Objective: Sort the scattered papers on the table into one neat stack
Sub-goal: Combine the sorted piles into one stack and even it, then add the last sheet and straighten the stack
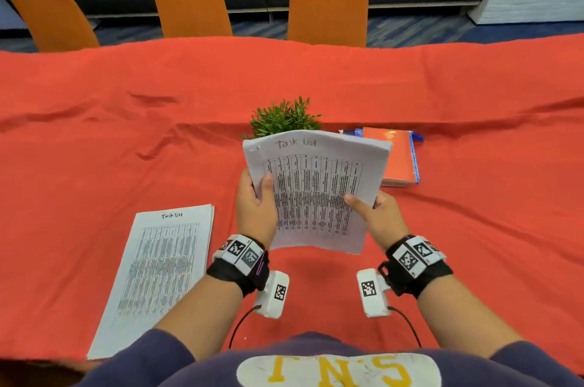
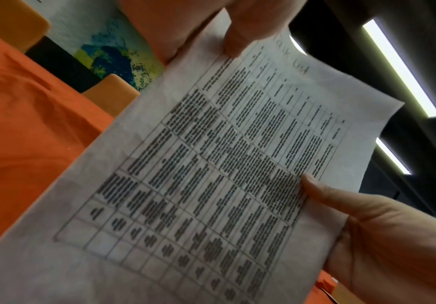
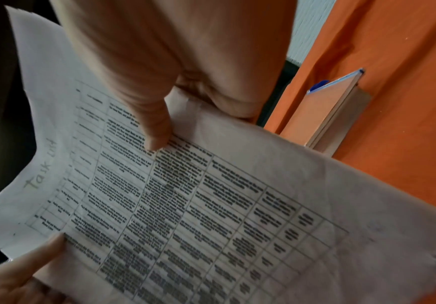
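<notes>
Room: meeting-type space; orange chairs [image 1: 189, 1] along far side, dark sofa behind.
Bench: covered w/ a rumpled red cloth [image 1: 316, 76]; creases across the middle.
Held bundle [image 1: 316, 190]: several printed "Task list" sheets, lifted clear of the bench in front of the person, tilted, top edge leaning away. Sheet edges fan at upper right, so not yet squared.
Left hand [image 1: 256, 206]: grips the bundle's left edge, thumb on the printed face, fingers behind. Judged reason: steadies the sheets so they don't slide.
Right hand [image 1: 379, 216]: pinches the right edge the same way, thumb on front, fingers hidden behind. Two-sided hold looks suited to tapping edges level.
Second pile [image 1: 158, 276]: more "Task list" sheets lying flat on the bench at the person's left, near the front edge, well apart from the held bundle. Untouched by either hand.
Plant [image 1: 284, 118]: small green one, just beyond the bundle; partly hidden by it.
Notebook [image 1: 398, 156]: orange cover, blue trim, flat at right rear. Pen-like blue item beside it, unclear.
Status (judgement): two groups remain; merging not done.
Risk (judgement): loose sheets may slip or curl when lowered onto the left pile.
</notes>
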Action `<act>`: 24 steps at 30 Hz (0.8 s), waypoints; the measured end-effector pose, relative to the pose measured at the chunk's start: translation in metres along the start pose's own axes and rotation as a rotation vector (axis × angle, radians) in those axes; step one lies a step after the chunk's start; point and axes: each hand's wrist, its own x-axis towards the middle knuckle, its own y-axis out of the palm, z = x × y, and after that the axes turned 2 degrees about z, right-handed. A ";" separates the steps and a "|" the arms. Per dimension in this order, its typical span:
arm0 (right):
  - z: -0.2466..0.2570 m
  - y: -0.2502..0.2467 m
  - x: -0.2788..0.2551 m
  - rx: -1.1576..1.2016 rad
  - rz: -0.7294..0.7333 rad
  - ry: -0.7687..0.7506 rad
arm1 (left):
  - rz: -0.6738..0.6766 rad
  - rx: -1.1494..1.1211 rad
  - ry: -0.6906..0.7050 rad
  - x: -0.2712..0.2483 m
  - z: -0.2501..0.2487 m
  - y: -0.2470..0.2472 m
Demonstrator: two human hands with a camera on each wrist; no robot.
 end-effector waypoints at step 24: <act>-0.025 0.082 0.026 -0.123 0.030 0.119 | 0.125 0.268 -0.276 0.018 0.065 -0.066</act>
